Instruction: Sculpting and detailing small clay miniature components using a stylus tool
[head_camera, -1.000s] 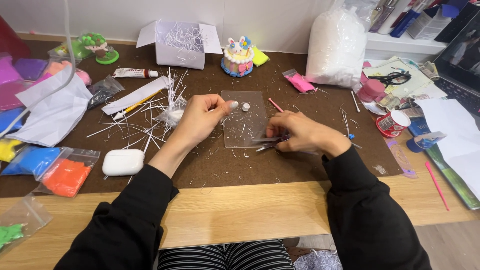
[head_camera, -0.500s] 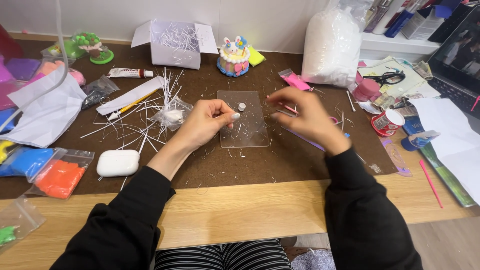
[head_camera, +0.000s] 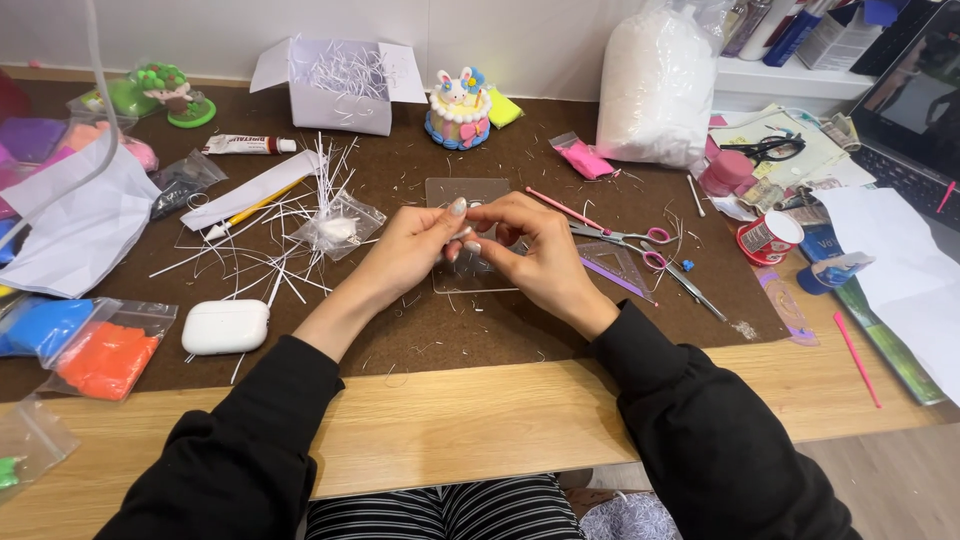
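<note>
L hand (head_camera: 420, 240) + R hand (head_camera: 535, 250) pinch a tiny white clay bit (head_camera: 466, 239) betw fingertips over the clear acrylic sheet (head_camera: 470, 235) mid-mat; prob soft, light, easily squashed, so hold at edges w/ min pressure.

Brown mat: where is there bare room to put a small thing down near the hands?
The brown mat is barest in front of the wrists, between the white case and the wooden edge. Another patch lies between the left hand and the white box. Left of it, paper strips crowd; right of the right hand, scissors and tools crowd.
</note>
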